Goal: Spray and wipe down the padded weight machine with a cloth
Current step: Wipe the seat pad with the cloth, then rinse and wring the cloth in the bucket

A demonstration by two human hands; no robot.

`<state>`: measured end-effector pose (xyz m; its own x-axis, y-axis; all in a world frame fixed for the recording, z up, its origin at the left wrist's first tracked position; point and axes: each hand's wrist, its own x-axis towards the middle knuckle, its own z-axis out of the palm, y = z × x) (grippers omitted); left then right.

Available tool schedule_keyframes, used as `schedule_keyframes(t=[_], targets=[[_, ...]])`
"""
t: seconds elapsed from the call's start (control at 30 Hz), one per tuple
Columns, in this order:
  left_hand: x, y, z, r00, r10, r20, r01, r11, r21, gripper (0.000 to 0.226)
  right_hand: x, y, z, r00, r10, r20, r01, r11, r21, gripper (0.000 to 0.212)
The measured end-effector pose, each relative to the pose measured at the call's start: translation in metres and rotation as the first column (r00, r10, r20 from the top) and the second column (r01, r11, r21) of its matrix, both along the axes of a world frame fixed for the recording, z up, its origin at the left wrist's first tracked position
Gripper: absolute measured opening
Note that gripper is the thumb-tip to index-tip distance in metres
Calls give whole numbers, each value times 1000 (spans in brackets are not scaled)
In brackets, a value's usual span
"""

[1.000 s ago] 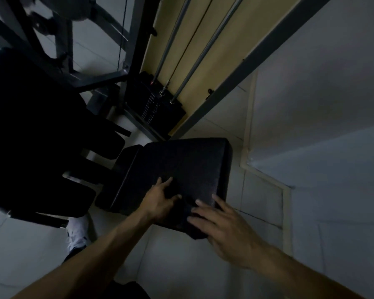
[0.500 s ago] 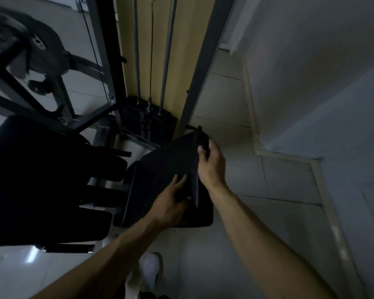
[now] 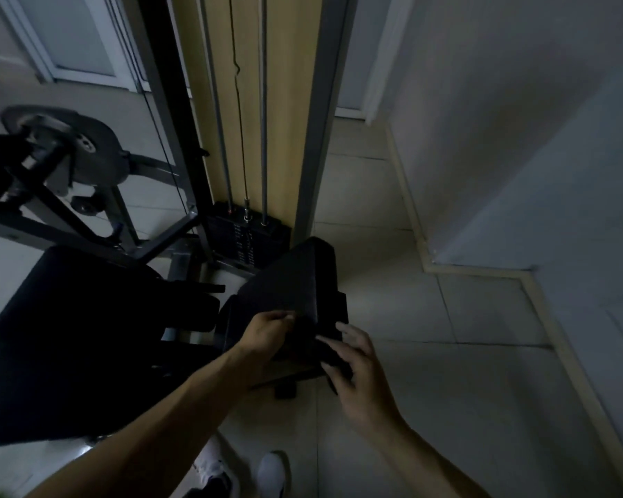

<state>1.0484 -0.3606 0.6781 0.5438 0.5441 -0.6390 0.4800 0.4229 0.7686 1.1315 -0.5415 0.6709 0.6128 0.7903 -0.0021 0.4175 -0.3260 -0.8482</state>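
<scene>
The black padded seat (image 3: 288, 282) of the weight machine stands tilted at the centre. My left hand (image 3: 267, 332) rests on the pad's near face with its fingertips bent against it. At the pad's near right corner, my right hand (image 3: 356, 368) holds a dark cloth (image 3: 333, 359) against the side edge. The cloth is hard to tell from the pad in the dim light. No spray bottle is in view.
A larger black pad (image 3: 69, 336) fills the left. Behind stand the weight stack (image 3: 247, 231), its guide rods and grey frame posts (image 3: 317, 138), and a pulley wheel (image 3: 83, 145). A wall (image 3: 518, 138) closes the right. Tiled floor and my white shoes (image 3: 270, 472) lie below.
My right hand slid along the pad's right edge to its far end, then came back to the near corner. My left hand stayed on the pad. The view tilted upward.
</scene>
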Motion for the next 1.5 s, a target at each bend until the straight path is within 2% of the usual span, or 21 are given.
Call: schedule_keyframes(t=[0.07, 0.1, 0.17, 0.2, 0.27, 0.33, 0.43, 0.5, 0.57, 0.67, 0.77, 0.8, 0.83, 0.87, 0.93, 1.0, 1.1, 1.2, 1.3, 1.4, 1.5], targets=[[-14, 11, 13, 999, 18, 42, -10, 986, -168, 38, 2, 21, 32, 954, -114, -277, 132, 990, 49, 21], [-22, 16, 19, 994, 40, 105, -7, 953, -303, 50, 0, 33, 49, 878, -108, -467, 162, 984, 78, 15], [-46, 26, 28, 954, 108, 279, 45, 869, -493, 67, -5, 61, 72, 699, -52, -714, 173, 980, 99, 32], [-60, 30, 33, 923, 175, 342, 39, 843, -537, 69, -10, 74, 77, 648, -31, -761, 152, 984, 90, 37], [-92, 36, 35, 872, 269, 410, -35, 867, -496, 66, -26, 97, 81, 612, 7, -791, 60, 997, 54, 38], [-136, 40, 37, 864, 295, 407, -151, 925, -348, 60, -54, 122, 76, 602, 41, -798, -82, 997, -10, 40], [-198, 38, 42, 906, 321, 275, -299, 947, -121, 60, -102, 152, 65, 589, 157, -792, -334, 941, -62, 46], [-233, 37, 37, 904, 377, 200, -380, 925, -28, 40, -128, 166, 58, 555, 256, -792, -494, 867, -66, 44], [-273, 38, 27, 838, 528, 139, -533, 846, -8, 25, -155, 179, 54, 526, 377, -762, -662, 744, -89, 38], [-333, 38, 20, 663, 742, 100, -740, 670, -56, 21, -195, 197, 48, 465, 534, -706, -846, 503, -177, 46], [-378, 36, 19, 542, 836, 86, -835, 547, -64, 16, -230, 208, 42, 383, 649, -657, -923, 296, -246, 54], [-393, 38, 18, 504, 858, 99, -856, 512, -74, 17, -245, 212, 38, 374, 655, -657, -927, 270, -258, 53], [-409, 40, 17, 475, 874, 107, -871, 484, -82, 18, -262, 215, 33, 384, 633, -672, -923, 290, -253, 48], [-427, 42, 15, 444, 889, 112, -885, 455, -101, 20, -282, 219, 26, 409, 572, -711, -904, 360, -231, 42], [-462, 46, 11, 420, 901, 108, -891, 432, -138, 21, -327, 229, 8, 420, 318, -850, -779, 607, -158, 40], [-494, 49, 5, 459, 884, 88, -873, 468, -140, 20, -376, 242, -8, 317, 71, -946, -584, 801, -135, 49], [-555, 56, -8, 567, 823, 36, -809, 564, -165, 15, -465, 263, -26, 166, -88, -982, -349, 926, -142, 53], [-623, 59, -19, 738, 674, 31, -660, 732, -171, 11, -547, 285, -41, 255, -119, -960, -302, 933, -196, 46], [-697, 66, -29, 828, 544, 140, -518, 836, -181, 19, -619, 304, -59, 488, -103, -867, -348, 888, -302, 42], [-752, 79, -49, 869, 492, 46, -491, 871, -36, 36, -676, 318, -68, 655, 81, -751, -498, 794, -349, 46], [-784, 97, -71, 844, 535, -39, -524, 838, 153, 23, -714, 334, -81, 684, 263, -681, -623, 696, -357, 72]])
